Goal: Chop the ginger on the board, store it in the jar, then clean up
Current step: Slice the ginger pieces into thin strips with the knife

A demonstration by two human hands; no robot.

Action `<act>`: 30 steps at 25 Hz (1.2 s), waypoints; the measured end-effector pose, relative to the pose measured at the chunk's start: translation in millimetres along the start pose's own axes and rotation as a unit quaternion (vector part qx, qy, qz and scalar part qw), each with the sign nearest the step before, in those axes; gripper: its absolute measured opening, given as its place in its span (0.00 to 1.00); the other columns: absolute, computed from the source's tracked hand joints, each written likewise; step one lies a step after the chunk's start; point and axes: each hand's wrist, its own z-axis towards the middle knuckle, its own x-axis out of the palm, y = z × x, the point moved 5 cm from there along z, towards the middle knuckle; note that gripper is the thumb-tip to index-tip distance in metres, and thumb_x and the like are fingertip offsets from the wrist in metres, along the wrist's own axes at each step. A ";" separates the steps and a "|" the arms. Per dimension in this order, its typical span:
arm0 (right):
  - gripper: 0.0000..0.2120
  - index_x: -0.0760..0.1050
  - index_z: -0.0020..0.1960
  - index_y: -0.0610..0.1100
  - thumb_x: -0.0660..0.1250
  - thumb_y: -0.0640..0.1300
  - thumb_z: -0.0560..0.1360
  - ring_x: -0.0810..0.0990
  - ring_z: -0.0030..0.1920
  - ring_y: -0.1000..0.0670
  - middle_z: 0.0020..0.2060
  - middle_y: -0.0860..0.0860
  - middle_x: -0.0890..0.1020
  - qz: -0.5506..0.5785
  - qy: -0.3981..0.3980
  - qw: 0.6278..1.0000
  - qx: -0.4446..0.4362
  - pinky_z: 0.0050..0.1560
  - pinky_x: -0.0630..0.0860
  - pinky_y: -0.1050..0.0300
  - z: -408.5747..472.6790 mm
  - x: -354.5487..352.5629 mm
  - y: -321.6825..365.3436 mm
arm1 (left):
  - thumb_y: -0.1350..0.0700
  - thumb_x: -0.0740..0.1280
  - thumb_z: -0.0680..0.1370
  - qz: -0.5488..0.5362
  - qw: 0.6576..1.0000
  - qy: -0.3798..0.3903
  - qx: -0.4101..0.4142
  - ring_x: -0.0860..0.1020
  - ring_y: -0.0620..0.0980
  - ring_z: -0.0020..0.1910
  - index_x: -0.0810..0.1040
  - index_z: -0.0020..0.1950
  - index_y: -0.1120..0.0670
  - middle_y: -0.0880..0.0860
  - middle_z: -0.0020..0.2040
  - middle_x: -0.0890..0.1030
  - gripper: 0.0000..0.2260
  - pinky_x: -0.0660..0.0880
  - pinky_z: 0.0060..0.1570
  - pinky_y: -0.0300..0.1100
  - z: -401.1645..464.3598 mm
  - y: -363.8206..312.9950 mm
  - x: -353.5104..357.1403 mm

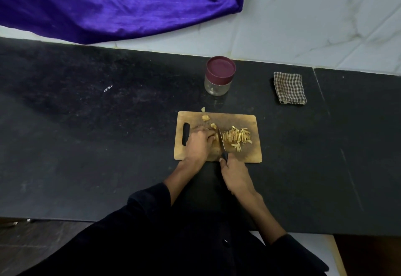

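We see a pale marble-tiled wall [314, 15] behind a dark speckled table [86, 134], with a purple cloth [108, 4] draped over the upper left. Below, dark sleeves [152, 232] reach toward a wooden cutting board [253, 154] lying near the middle of the table. Beyond the board stands a clear jar [218, 80] with its maroon lid [221, 67] on; to its right, well apart, lies a folded checked cloth [289, 88]. On the board we find the left hand [198, 143], fingers curled, pressing down an uncut piece of ginger [216, 137], and the right hand [235, 174] gripping the black handle of a knife [221, 141], whose blade rests just beside the left fingers. Cut ginger strips [238, 137] lie piled to the right of the blade; a few scraps [206, 117] sit near the far edge.
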 end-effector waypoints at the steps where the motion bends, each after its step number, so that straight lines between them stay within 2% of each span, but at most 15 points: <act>1: 0.13 0.71 0.59 0.41 0.56 0.49 0.84 0.81 0.53 0.41 0.51 0.43 0.80 -0.011 0.000 1.000 -0.004 0.52 0.77 0.46 0.1 0.6 0.6 | 0.60 0.67 0.77 0.002 1.000 -0.002 -0.003 0.78 0.52 0.52 0.83 0.53 0.56 0.55 0.53 0.80 0.08 0.76 0.53 0.49 -0.1 -0.6 -0.2; 3: 0.13 0.70 0.60 0.41 0.56 0.49 0.84 0.80 0.54 0.42 0.52 0.43 0.80 -0.026 0.003 1.000 -0.010 0.50 0.76 0.49 1.2 1.3 1.0 | 0.59 0.67 0.77 0.011 1.000 -0.002 -0.012 0.78 0.52 0.52 0.84 0.53 0.55 0.54 0.53 0.80 0.07 0.76 0.52 0.49 -0.4 -2.3 -0.9; 7: 0.12 0.69 0.61 0.42 0.56 0.48 0.84 0.76 0.46 0.48 0.47 0.47 0.76 -0.036 0.013 0.999 -0.008 0.44 0.69 0.53 2.3 0.2 1.8 | 0.57 0.65 0.78 0.030 0.999 0.008 -0.027 0.78 0.53 0.53 0.83 0.55 0.54 0.54 0.55 0.80 0.08 0.76 0.53 0.50 -1.4 -2.7 0.5; 11: 0.12 0.69 0.61 0.41 0.55 0.48 0.84 0.80 0.52 0.43 0.52 0.43 0.79 -0.033 -0.001 0.999 -0.016 0.47 0.74 0.49 1.5 0.9 1.9 | 0.57 0.65 0.79 0.037 0.999 0.010 -0.034 0.78 0.52 0.51 0.83 0.54 0.54 0.53 0.53 0.80 0.09 0.77 0.50 0.49 -0.6 -3.5 0.5; 17: 0.12 0.67 0.63 0.42 0.55 0.47 0.84 0.80 0.53 0.42 0.52 0.43 0.80 -0.064 0.004 0.998 -0.002 0.50 0.77 0.46 5.3 9.0 2.3 | 0.58 0.65 0.78 0.040 0.999 0.004 -0.025 0.78 0.52 0.49 0.84 0.52 0.54 0.54 0.50 0.80 0.08 0.77 0.48 0.50 -0.5 -2.7 1.6; 21: 0.13 0.67 0.64 0.40 0.55 0.46 0.84 0.79 0.56 0.41 0.55 0.41 0.79 -0.060 0.029 0.997 0.026 0.49 0.74 0.48 9.4 9.7 3.6 | 0.59 0.65 0.78 0.041 0.998 0.010 -0.036 0.79 0.53 0.48 0.84 0.52 0.54 0.54 0.48 0.81 0.08 0.77 0.47 0.50 0.5 0.7 3.4; 24: 0.13 0.68 0.64 0.41 0.55 0.47 0.84 0.79 0.55 0.42 0.55 0.42 0.79 -0.057 0.039 0.997 0.039 0.53 0.77 0.45 9.2 10.8 0.0 | 0.58 0.66 0.78 0.038 0.999 0.011 -0.034 0.79 0.53 0.48 0.83 0.53 0.53 0.54 0.50 0.80 0.08 0.77 0.48 0.51 -1.0 -0.5 4.1; 28: 0.12 0.68 0.62 0.40 0.54 0.47 0.84 0.80 0.54 0.42 0.54 0.42 0.79 -0.043 0.024 0.999 0.021 0.47 0.73 0.50 -1.2 15.3 -4.9 | 0.57 0.66 0.78 0.027 0.999 0.005 -0.034 0.79 0.52 0.50 0.83 0.54 0.53 0.53 0.53 0.80 0.08 0.77 0.50 0.50 0.1 -1.6 2.2; 30: 0.12 0.68 0.60 0.42 0.54 0.49 0.84 0.81 0.50 0.42 0.51 0.43 0.80 -0.015 0.010 1.000 0.023 0.48 0.78 0.46 -1.9 14.4 -8.5 | 0.56 0.67 0.78 0.033 0.999 0.003 -0.038 0.79 0.52 0.50 0.83 0.54 0.53 0.53 0.54 0.79 0.08 0.77 0.49 0.49 -1.3 0.6 3.0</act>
